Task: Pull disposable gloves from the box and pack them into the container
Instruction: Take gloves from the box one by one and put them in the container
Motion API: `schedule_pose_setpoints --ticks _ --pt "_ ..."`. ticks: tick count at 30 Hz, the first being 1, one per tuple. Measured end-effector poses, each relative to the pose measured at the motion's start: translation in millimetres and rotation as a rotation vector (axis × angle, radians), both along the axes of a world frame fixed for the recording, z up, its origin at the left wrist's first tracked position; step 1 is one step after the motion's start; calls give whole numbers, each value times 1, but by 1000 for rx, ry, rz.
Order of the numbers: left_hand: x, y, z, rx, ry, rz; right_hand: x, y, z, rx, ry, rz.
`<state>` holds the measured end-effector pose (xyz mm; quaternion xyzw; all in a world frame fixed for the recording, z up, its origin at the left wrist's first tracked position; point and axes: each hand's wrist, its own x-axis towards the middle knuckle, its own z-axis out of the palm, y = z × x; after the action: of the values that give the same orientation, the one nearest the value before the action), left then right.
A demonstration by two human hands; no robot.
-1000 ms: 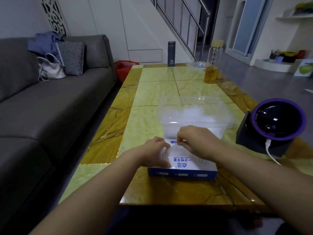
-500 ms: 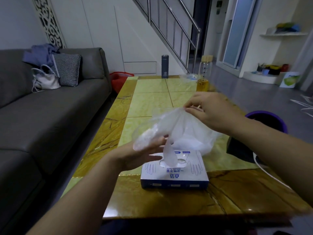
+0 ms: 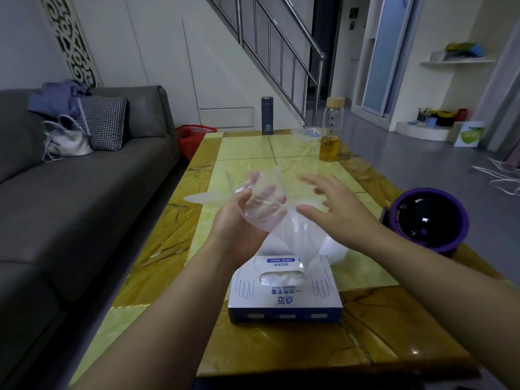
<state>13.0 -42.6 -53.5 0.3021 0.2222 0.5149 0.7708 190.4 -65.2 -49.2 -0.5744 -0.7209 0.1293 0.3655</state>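
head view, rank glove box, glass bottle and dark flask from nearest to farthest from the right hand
1. glove box, just below the right hand, on the near side.
2. glass bottle, farther off, to the right.
3. dark flask, farthest back, left of the bottle.

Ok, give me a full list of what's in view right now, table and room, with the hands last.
glove: one, clear, held up above the box
glove box: one, white and blue, near table edge, more gloves showing in its slot
container: one, clear, behind the box, mostly hidden
table: one, yellow and brown
flask: one, dark blue, far table end
glass bottle: one, amber liquid, wooden lid, far right
round device: one, purple and black, right table edge
sofa: one, grey, left
cushion, white bag, blue clothes: one each, on sofa
red bag: one, floor past sofa
left hand: grips glove
right hand: open, fingers spread, beside glove
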Motion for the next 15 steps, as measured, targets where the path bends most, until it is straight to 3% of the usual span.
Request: schedule_pose_setpoints --ticks 4,6,8,10,13,15 --pt "-3 0 0 -32 -94 87 -3 -3 -14 -604 1004 -70" --pt "-4 6 -4 -49 -139 100 -9 -4 -19 -744 1201 -15" --pt "-3 14 -5 -59 -165 102 -18 0 -20 -721 1278 3" --pt "-2 22 -6 -78 -173 102 -27 7 -18 -558 1301 -15" --pt "3 32 -4 -99 -155 107 -30 19 -8 -283 1125 -23" --pt "3 42 -3 -46 -156 108 -22 28 0 -211 924 10"
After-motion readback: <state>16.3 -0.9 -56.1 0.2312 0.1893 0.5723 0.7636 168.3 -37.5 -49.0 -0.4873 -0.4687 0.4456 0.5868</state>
